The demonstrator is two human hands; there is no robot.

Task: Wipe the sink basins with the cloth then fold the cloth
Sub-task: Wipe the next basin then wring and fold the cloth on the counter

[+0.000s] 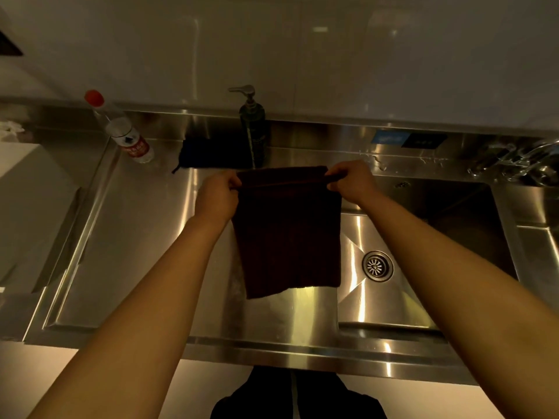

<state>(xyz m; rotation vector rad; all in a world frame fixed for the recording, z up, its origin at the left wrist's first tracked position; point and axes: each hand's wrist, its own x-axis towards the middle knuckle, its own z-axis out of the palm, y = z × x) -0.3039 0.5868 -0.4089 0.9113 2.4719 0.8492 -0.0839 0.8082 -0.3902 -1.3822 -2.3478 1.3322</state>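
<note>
The dark cloth (289,231) is pinched at its top corners by left hand (216,196) and right hand (352,182); an uneven fold is risked if either grip slips

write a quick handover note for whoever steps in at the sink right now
Left hand pinches the brown cloth at its top left corner; right hand pinches the top right corner.
The cloth hangs, seemingly doubled over, above the divider between the left basin and the right basin.
Done: folding seems under way; whether wiping is finished cannot be told.
Left: finish folding, set it down.
</note>
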